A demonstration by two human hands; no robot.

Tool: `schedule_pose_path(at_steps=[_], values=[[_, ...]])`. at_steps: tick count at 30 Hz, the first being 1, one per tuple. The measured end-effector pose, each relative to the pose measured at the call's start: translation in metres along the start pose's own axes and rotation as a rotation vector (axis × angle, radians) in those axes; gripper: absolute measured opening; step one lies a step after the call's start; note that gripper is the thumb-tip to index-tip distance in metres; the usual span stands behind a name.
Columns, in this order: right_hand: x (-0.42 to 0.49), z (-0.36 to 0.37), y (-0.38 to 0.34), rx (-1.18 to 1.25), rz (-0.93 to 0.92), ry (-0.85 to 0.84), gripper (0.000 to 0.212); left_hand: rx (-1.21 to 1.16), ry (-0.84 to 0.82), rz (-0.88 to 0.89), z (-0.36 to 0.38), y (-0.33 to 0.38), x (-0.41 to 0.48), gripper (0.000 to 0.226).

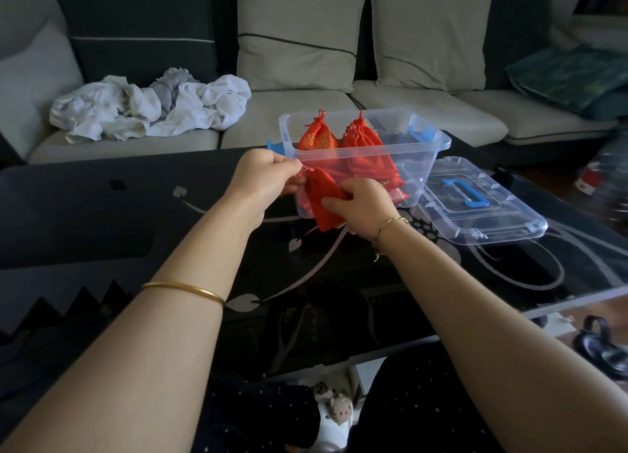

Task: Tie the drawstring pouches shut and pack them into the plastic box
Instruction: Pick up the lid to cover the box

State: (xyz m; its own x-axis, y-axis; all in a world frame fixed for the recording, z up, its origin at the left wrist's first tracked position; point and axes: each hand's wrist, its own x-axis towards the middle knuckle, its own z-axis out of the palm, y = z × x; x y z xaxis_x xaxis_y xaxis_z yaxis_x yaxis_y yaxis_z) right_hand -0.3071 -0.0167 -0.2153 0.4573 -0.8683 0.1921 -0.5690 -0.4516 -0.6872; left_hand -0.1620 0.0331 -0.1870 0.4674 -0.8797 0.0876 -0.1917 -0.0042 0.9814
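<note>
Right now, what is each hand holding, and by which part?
One red pouch: left hand pinches its drawstring, right hand grips its body.

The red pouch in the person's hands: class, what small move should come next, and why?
Probably pull the drawstring leftward to cinch the mouth. The left hand pinches it at the top of the red pouch while the right hand grips the body, and the pouch hangs before the plastic box, not yet inside with the other pouches.

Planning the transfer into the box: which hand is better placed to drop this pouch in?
Right, likely. The right hand grips the red pouch by its body beside the plastic box; the left hand only pinches its drawstring.
</note>
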Motion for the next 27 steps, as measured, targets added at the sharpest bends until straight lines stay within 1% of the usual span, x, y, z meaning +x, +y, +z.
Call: schedule_pose_path(at_steps=[3, 5, 7, 8, 9, 12, 13, 14, 15, 16, 18, 19, 20, 21, 22, 24, 26, 27], values=[[0.007, -0.022, -0.011, 0.137, 0.007, 0.030, 0.023, -0.071, -0.001, 0.020, 0.000, 0.014, 0.009, 0.015], [0.028, -0.037, -0.022, 0.181, 0.008, 0.118, 0.024, -0.101, 0.022, 0.019, 0.003, 0.026, 0.018, 0.014], [0.059, -0.051, -0.031, 0.193, 0.033, 0.181, 0.020, -0.083, 0.061, 0.013, 0.004, 0.035, 0.028, 0.013], [0.077, -0.058, -0.037, 0.161, 0.052, 0.186, 0.020, -0.062, 0.076, 0.008, 0.004, 0.039, 0.035, 0.011], [0.091, -0.061, -0.041, 0.108, 0.083, 0.169, 0.026, -0.049, 0.084, -0.002, 0.005, 0.039, 0.039, 0.009], [0.120, -0.058, -0.043, -0.073, 0.210, 0.074, 0.039, -0.026, 0.099, -0.029, 0.009, 0.040, 0.047, 0.010], [0.123, -0.057, -0.039, -0.133, 0.233, 0.069, 0.037, -0.013, 0.101, -0.036, 0.010, 0.040, 0.048, 0.011], [0.122, -0.059, -0.034, -0.174, 0.250, 0.100, 0.030, 0.002, 0.099, -0.043, 0.012, 0.038, 0.048, 0.013], [0.121, -0.062, -0.026, -0.187, 0.249, 0.173, 0.022, 0.013, 0.099, -0.048, 0.014, 0.037, 0.048, 0.016], [0.116, -0.067, -0.016, -0.153, 0.239, 0.287, 0.021, 0.018, 0.100, -0.051, 0.015, 0.035, 0.048, 0.018], [0.097, -0.080, 0.004, -0.043, 0.231, 0.544, 0.033, 0.028, 0.122, -0.060, 0.020, 0.031, 0.048, 0.021], [0.085, -0.086, 0.017, 0.005, 0.251, 0.652, 0.035, 0.032, 0.137, -0.062, 0.025, 0.030, 0.047, 0.021], [0.073, -0.091, 0.033, 0.031, 0.289, 0.723, 0.034, 0.033, 0.153, -0.064, 0.031, 0.028, 0.046, 0.022], [0.064, -0.089, 0.049, 0.033, 0.338, 0.733, 0.031, 0.031, 0.176, -0.060, 0.034, 0.028, 0.046, 0.024], [0.052, -0.088, 0.066, 0.004, 0.407, 0.690, 0.027, 0.025, 0.184, -0.057, 0.041, 0.028, 0.045, 0.024], [0.034, -0.080, 0.094, -0.164, 0.557, 0.494, 0.019, 0.013, 0.197, -0.054, 0.051, 0.028, 0.044, 0.024], [0.024, -0.068, 0.113, -0.352, 0.633, 0.280, 0.033, 0.016, 0.211, -0.051, 0.058, 0.030, 0.043, 0.024], [0.020, -0.063, 0.120, -0.426, 0.643, 0.205, 0.039, 0.019, 0.218, -0.051, 0.061, 0.030, 0.043, 0.023]])
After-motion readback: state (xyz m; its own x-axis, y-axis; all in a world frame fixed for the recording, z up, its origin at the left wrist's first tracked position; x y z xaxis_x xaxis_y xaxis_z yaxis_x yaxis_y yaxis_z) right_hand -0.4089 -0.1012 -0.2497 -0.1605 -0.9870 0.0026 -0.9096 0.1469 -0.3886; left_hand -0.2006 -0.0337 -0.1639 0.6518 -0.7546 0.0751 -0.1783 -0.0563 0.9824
